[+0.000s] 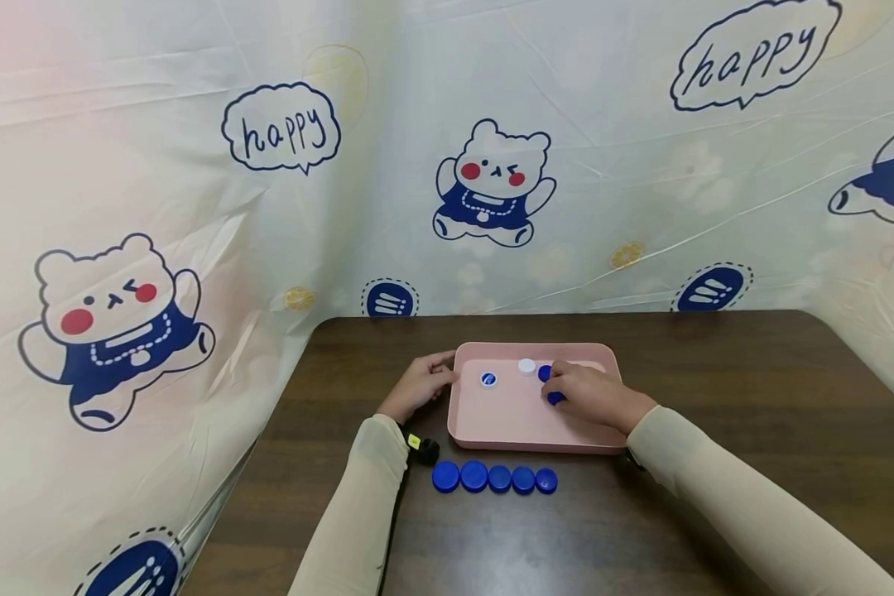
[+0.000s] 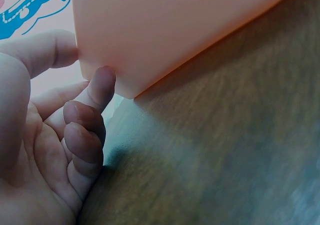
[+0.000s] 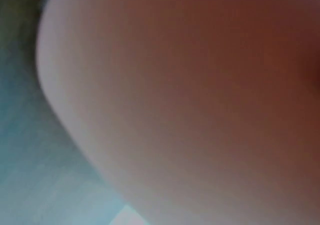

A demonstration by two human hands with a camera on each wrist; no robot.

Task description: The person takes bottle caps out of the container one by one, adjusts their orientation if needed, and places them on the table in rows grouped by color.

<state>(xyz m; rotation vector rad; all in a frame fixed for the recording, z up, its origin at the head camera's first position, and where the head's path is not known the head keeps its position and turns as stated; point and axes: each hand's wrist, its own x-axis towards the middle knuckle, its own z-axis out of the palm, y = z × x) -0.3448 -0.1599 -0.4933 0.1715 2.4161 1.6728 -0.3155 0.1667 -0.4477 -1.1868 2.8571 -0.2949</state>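
Observation:
My left hand (image 1: 420, 386) is at the left side of a pink tray (image 1: 507, 434). In the left wrist view its thumb and a finger hold the tray's corner, while the other fingers curl below. Over the tray, my right hand (image 1: 592, 393) reaches down, its fingertips pinching a blue cap (image 1: 555, 398). Just beyond those fingers is another blue cap (image 1: 544, 373), partly covered. A white cap (image 1: 526, 366) lies beside it, and a white cap with a blue print (image 1: 488, 379) lies farther left. Blurred skin fills most of the right wrist view.
Several blue caps (image 1: 499, 478) form a row on the dark wooden table (image 1: 685, 530), in front of the tray. A black wrist device (image 1: 423, 449) sits by my left sleeve. Behind the table hangs a printed cloth (image 1: 387, 190).

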